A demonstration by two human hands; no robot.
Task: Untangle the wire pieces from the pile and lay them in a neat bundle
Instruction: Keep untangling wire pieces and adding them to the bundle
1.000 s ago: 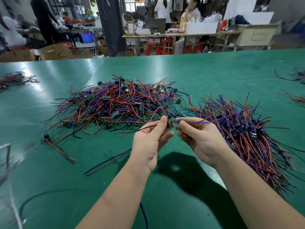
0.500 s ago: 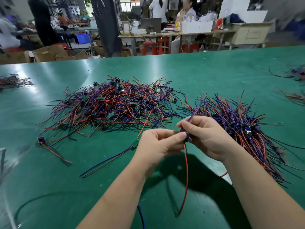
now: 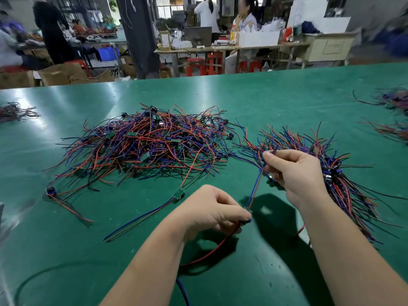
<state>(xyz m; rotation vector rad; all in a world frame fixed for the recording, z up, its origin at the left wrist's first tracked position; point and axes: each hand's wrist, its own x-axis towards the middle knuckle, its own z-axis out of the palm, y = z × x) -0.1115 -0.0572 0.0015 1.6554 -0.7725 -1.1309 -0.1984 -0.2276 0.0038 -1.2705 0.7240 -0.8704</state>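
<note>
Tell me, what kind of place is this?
Probably an electronics assembly workshop: a tangled pile of wire pieces lies on a long green worktable, with cardboard boxes and other workers' tables behind.

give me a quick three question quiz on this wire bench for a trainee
1. True or false: the left hand and the right hand both pinch the same wire piece.
2. Where does the sorted bundle lie relative to the tangled pile? A) to its left B) to its right C) on top of it
3. Fill in: the table has a ___ top.
Key: 1 true; 2 B; 3 green.
</note>
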